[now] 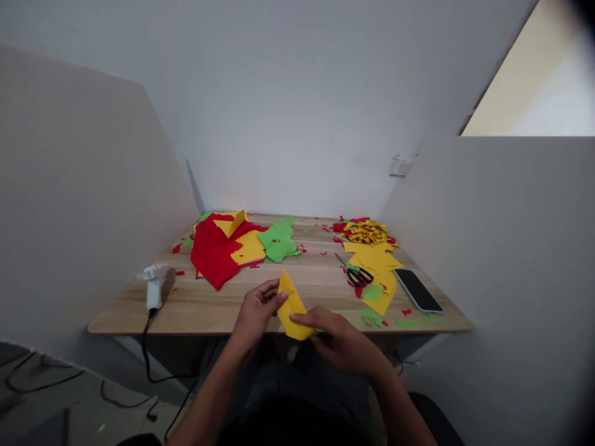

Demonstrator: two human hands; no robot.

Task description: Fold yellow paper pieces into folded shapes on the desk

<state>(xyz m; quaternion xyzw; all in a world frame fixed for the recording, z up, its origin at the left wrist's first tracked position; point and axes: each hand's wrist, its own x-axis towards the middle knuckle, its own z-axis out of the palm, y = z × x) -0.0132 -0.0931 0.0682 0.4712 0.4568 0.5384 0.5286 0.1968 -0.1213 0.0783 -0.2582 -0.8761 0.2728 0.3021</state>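
A folded piece of yellow paper [292, 306] is held up at the table's front edge, between both hands. My left hand [258, 310] pinches its upper left side, thumb on the near face. My right hand [337, 337] grips its lower right end, with a finger laid across the face. The paper is creased and comes to a point at the top. Part of its lower end is hidden by my right fingers. Black-handled scissors [360, 275] lie to the right, beyond my right hand, on yellow sheets [383, 263] and green scraps.
A white glue gun [155, 286] stands at the left, its black cord hanging off the edge. Behind lie red sheets [214, 254] and green paper [279, 238]. At right are a phone [418, 290] and a pile of folded yellow pieces [365, 232]. Partitions flank the wooden table [209, 313].
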